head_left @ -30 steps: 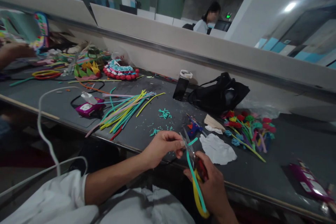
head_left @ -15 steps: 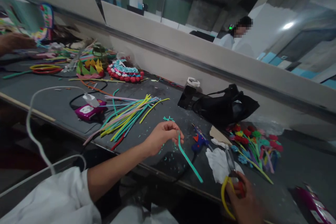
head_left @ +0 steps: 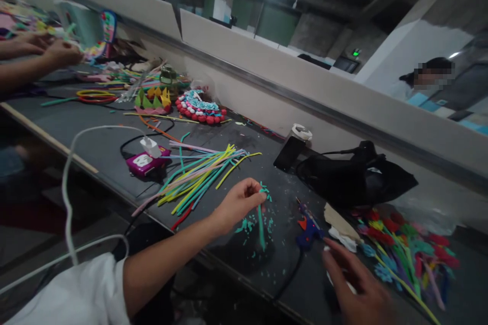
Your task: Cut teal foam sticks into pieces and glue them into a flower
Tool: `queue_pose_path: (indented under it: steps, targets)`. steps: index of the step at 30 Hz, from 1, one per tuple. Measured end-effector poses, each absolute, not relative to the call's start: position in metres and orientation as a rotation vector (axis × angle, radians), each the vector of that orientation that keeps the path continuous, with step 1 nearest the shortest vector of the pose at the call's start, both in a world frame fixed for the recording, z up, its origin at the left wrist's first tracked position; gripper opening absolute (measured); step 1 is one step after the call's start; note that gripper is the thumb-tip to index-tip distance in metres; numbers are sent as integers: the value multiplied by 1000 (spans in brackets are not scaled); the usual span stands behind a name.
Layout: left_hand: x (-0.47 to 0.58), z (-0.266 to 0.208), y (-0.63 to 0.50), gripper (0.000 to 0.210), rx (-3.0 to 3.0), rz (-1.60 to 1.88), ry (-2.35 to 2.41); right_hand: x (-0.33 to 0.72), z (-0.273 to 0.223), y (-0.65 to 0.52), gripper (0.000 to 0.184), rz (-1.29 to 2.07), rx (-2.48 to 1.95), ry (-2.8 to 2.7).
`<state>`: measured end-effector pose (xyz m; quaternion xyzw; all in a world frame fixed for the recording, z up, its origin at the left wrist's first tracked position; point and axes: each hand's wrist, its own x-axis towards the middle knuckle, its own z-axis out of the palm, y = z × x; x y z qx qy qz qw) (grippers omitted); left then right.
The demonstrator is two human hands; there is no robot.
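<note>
Counter [head_left: 247, 134], dark grey and littered, runs slantwise beneath a pale partition. Near its back lies a black bag [head_left: 354, 180]; towards the left spreads a loose bundle of coloured stems [head_left: 202, 177], and at the right lies a bunch of fuzzy flowers [head_left: 412, 254]. The right hand [head_left: 353, 279], blurred, has thumb and fingers parted over something white, mostly hidden; whether it grips this, I cannot tell. The left hand [head_left: 242, 200] is narrowed to a pinch. Between the 2 hands sits a blue glue gun [head_left: 310, 233]. Held by its far end in that pinch is 1 teal stem [head_left: 261, 228], above the counter, long axis nearly straight down the view, free end pointing towards the near edge. Tiny teal clippings [head_left: 246, 225] lie scattered around it.
</note>
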<state>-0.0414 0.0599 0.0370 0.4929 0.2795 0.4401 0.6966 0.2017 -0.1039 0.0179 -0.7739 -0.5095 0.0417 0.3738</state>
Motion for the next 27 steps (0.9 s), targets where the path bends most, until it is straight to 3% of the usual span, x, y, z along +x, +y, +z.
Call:
queue_pose_path:
  steps: [7, 14, 27]
  targets:
    - [-45, 38, 59, 19, 1461, 1009, 741, 125, 38, -12, 34, 552, -1584, -1349]
    - [-50, 37, 58, 5, 1982, 1163, 756, 114, 36, 2, 27, 783, -1494, -1398]
    - [-39, 35, 57, 9, 1859, 999, 777, 123, 27, 0, 26, 595, -1476, -1440]
